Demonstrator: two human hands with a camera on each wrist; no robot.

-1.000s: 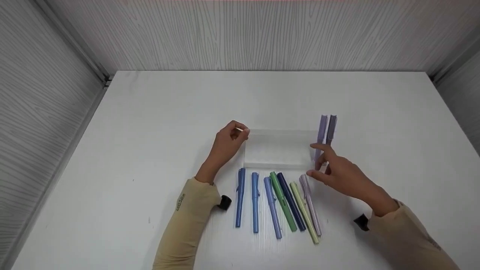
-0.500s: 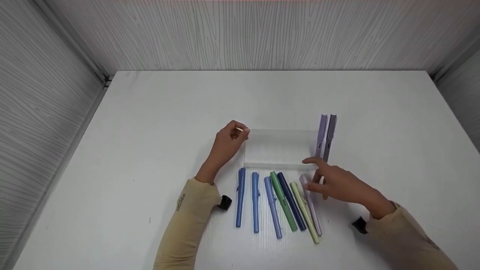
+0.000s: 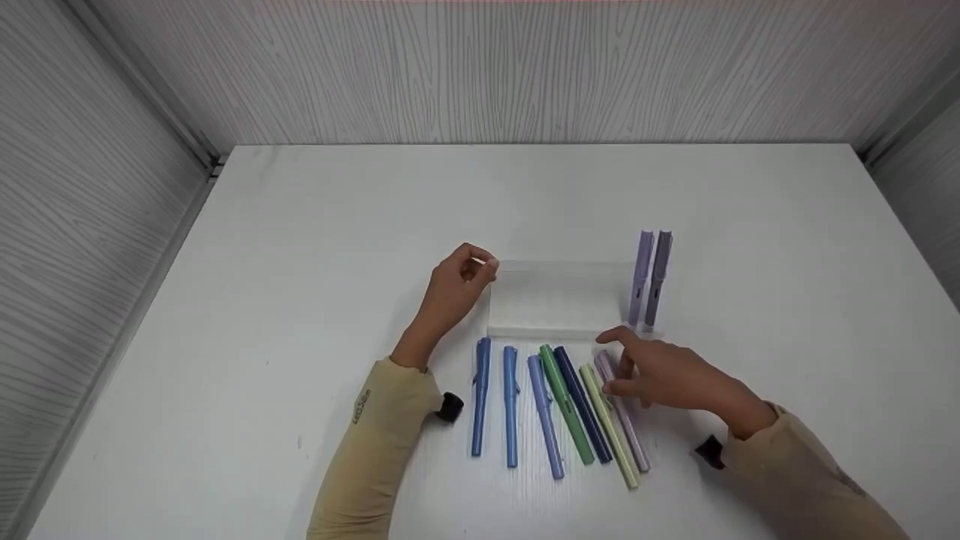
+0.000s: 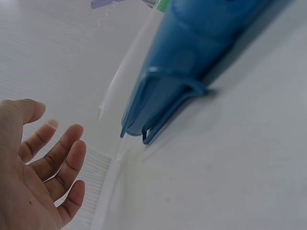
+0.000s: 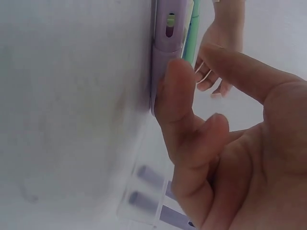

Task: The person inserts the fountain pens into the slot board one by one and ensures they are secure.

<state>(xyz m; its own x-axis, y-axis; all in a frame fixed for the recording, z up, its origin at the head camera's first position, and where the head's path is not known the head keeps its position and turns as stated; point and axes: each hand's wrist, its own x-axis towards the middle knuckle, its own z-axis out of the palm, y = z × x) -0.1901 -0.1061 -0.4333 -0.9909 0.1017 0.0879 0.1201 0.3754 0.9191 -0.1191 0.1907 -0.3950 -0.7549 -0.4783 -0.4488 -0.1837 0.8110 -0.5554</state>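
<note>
A clear pen stand (image 3: 555, 332) rests mid-table with two purple pens (image 3: 660, 274) upright at its right end. My left hand (image 3: 456, 277) pinches the stand's upper left corner between thumb and forefinger. In the left wrist view that hand (image 4: 45, 172) has loosely bent fingers near the clear panel. My right hand (image 3: 667, 373) is over a lilac pen (image 3: 634, 435) lying at the right of a row, fingertips at its upper part. The right wrist view shows a fingertip against the lilac pen (image 5: 165, 57), the thumb apart from it.
Left of the lilac pen lie a pale green pen (image 3: 611, 427), a dark navy pen (image 3: 585, 409), a green pen (image 3: 568, 405) and several blue ones, including a blue pen (image 3: 480, 397) at the far left. Grey wood-grain panels (image 3: 480, 75) border the white table (image 3: 337, 210).
My right hand has come down and left from the standing purple pens to the lilac pen, which has turned slightly. The left hand stays at the stand's corner.
</note>
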